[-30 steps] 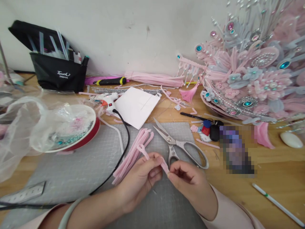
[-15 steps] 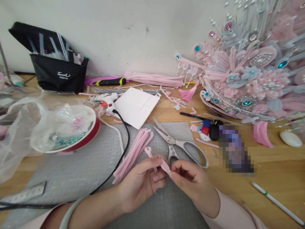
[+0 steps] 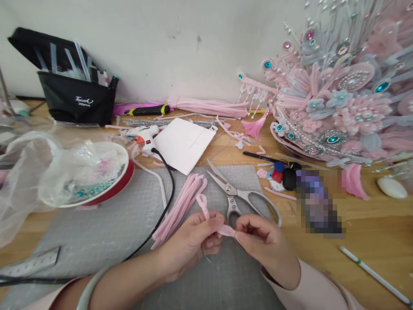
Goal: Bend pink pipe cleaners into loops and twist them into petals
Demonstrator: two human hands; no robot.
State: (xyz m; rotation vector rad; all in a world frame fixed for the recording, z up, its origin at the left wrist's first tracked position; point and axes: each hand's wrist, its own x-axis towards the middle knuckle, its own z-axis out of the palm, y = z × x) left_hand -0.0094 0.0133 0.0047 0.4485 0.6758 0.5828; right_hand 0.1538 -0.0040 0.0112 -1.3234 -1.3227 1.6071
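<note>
A pink fuzzy strip (image 3: 226, 231) stretches between my two hands, with a small loop standing up above my left fingers. My left hand (image 3: 200, 241) pinches its middle between thumb and fingers. The strip's right end is pinched by my right hand (image 3: 263, 241). Just behind my left hand lies a bundle of pink strips (image 3: 180, 211) on the grey cutting mat (image 3: 106, 241). Metal scissors (image 3: 237, 191) rest beyond my hands, blades pointing up and left.
A black cable runs from the white glue gun (image 3: 149, 140) past my left forearm. At left is a red-rimmed bowl (image 3: 129, 174) of beads. White card (image 3: 185, 144), keys (image 3: 289, 177) and a large decorated pink headpiece (image 3: 342, 99) lie beyond.
The pink strip's right part has turned from slanting to nearly level. My right hand has moved slightly right, and my left thumb now presses over the strip. The loop stands a little higher.
</note>
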